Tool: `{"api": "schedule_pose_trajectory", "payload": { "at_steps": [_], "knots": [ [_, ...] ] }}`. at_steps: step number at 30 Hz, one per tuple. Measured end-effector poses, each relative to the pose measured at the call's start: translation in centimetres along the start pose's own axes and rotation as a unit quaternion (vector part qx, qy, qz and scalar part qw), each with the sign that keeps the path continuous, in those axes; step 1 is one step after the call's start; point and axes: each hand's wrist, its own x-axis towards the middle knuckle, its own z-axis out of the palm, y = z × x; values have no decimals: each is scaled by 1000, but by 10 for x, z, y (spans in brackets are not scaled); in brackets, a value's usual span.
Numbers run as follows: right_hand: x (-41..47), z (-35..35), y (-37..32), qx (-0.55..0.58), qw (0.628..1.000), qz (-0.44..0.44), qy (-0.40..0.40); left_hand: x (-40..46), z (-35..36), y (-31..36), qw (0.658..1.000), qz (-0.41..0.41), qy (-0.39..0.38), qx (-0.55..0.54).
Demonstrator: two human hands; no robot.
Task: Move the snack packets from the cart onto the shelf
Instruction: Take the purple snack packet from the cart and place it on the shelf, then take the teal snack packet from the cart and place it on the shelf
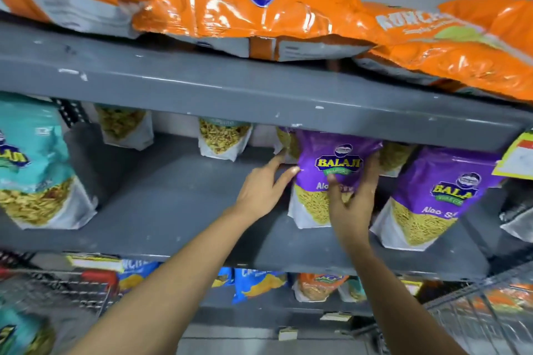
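Note:
A purple Balaji snack packet stands upright on the grey middle shelf. My right hand is wrapped on its front and right side, thumb across the lower label. My left hand rests with spread fingers at the packet's left edge, fingertips touching it. A second purple packet stands just to the right. Part of a wire cart with a red handle shows at lower left, with a teal packet in it.
A teal packet stands at the shelf's left end, and several packets line the back. Large orange bags lie on the upper shelf. Blue and orange packets fill the lower shelf. Another wire basket sits at lower right.

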Motion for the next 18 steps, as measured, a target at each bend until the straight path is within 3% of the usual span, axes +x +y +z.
{"api": "schedule_pose_trajectory", "payload": {
  "at_steps": [2, 4, 7, 10, 15, 18],
  "knots": [
    [-21, 18, -14, -21, 998, -56, 11, -23, -26, -25, 999, -19, 45, -9],
    [-46, 42, -31, -8, 994, -105, -27, -58, -55, -56, 994, -49, 97, -26],
    [-92, 91, -55, 15, 977, -152, -150, -130, -105, -104, 982, -110, 151, -9],
    [-145, 147, -74, 46, 941, -162, -294, -212, -158, -149, 967, -201, 156, 1],
    [-247, 246, -103, 16, 797, -189, -573, -351, -230, -220, 899, -402, 162, 67],
    [-304, 305, -103, -50, 715, -186, -672, -410, -248, -260, 833, -536, 76, 118]
  ]
}}
